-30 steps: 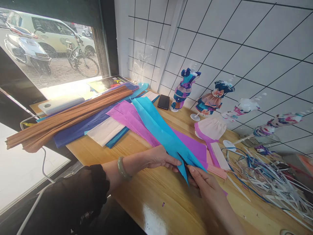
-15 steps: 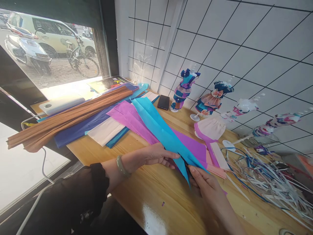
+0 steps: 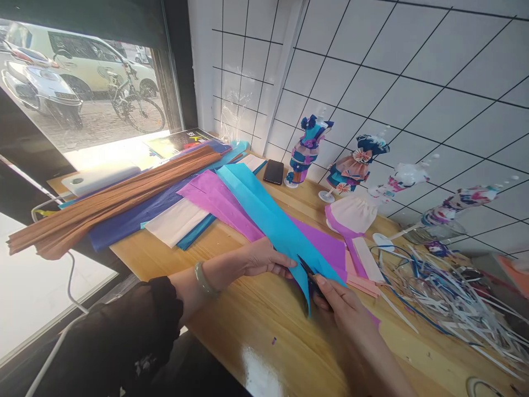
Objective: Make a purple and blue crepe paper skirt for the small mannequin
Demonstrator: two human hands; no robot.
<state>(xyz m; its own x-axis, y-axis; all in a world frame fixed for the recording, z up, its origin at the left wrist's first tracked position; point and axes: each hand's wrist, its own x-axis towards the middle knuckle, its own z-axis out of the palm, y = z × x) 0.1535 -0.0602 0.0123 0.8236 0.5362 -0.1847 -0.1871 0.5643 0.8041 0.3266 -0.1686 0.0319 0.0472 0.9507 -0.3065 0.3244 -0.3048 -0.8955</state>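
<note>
A long strip of blue crepe paper (image 3: 264,204) slants across the wooden table, its near end partly cut and drooping. My left hand (image 3: 268,259) pinches its edge between thumb and fingers, close to the cut. Black scissors (image 3: 309,271) are in my right hand (image 3: 336,298), their blades on the blue paper; the fingers in the handles are partly hidden. Under the blue strip lie sheets of purple paper (image 3: 320,240) and pink-purple paper (image 3: 219,201).
Brown pleated paper (image 3: 119,198) and other folded sheets lie at the left. A phone (image 3: 273,172) and several small dressed mannequins (image 3: 306,151) stand along the tiled wall. Tangled paper strips (image 3: 458,309) cover the right side. A white cable (image 3: 72,292) hangs off the left edge.
The scissors now show more of their blades, which stand apart over the blue paper. The cut flap hangs slightly further left. The whole view has shifted a little.
</note>
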